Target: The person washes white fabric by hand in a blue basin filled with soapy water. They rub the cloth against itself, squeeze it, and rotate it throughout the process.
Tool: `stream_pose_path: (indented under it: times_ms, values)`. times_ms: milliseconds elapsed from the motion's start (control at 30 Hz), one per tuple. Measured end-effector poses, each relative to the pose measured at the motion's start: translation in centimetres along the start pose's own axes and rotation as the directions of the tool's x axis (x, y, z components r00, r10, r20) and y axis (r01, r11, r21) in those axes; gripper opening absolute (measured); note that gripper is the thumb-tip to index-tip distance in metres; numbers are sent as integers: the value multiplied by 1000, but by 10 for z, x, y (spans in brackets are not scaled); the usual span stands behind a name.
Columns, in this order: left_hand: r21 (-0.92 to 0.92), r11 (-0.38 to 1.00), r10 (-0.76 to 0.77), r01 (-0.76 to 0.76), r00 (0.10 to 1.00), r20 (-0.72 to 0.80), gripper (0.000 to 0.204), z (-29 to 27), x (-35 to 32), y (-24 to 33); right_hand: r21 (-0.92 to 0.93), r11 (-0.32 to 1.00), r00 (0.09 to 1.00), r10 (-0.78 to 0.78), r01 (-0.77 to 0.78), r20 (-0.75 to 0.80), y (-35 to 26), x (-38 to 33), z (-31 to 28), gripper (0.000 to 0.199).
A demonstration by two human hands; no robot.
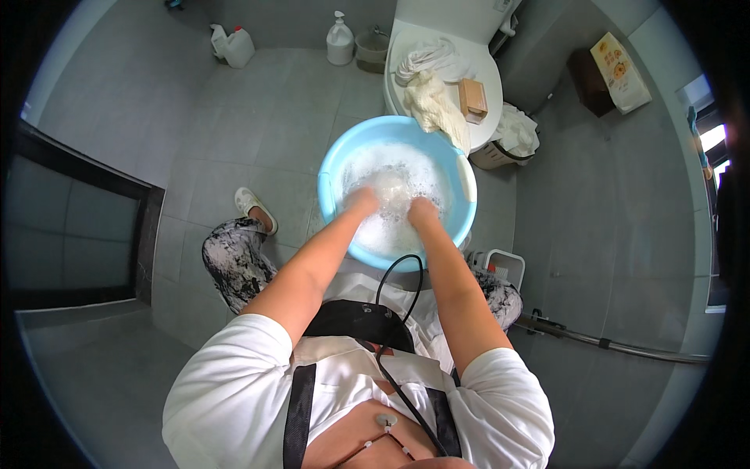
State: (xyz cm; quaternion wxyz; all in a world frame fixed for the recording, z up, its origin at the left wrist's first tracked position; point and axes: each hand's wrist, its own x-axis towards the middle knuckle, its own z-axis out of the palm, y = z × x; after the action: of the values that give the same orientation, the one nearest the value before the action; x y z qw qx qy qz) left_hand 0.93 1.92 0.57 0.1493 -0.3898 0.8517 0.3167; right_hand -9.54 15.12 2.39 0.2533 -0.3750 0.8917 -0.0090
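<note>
A light blue plastic basin (337, 156) full of white soapy foam (406, 168) sits in front of my knees on the grey tiled floor. Both hands are plunged in the suds. My left hand (362, 202) and my right hand (422, 211) press together on a pale, foam-covered cloth (391, 187) in the middle of the basin. The fingers are mostly hidden by foam. Behind the basin, a closed white toilet lid (484, 78) carries cream and white cloths (431, 98) and a small tan block (473, 99).
Two white jugs (233, 45) and a white pump bottle (340, 41) stand by the far wall. A white bin with a bag (512, 141) sits right of the toilet, a small white basket (500, 266) by my right knee. A metal rail (609, 344) runs at right.
</note>
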Motion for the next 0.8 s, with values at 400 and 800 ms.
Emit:
stream_pose_path:
  times_ms: [400, 800]
  values:
    - [-852, -231, 293, 471, 868, 400, 58, -45, -46, 46, 462, 792, 851, -134, 400, -508, -48, -58, -77, 45]
    - [-945, -315, 385, 85, 922, -45, 29, -51, -31, 42, 417, 670, 717, -253, 614, -650, -71, -78, -72, 25]
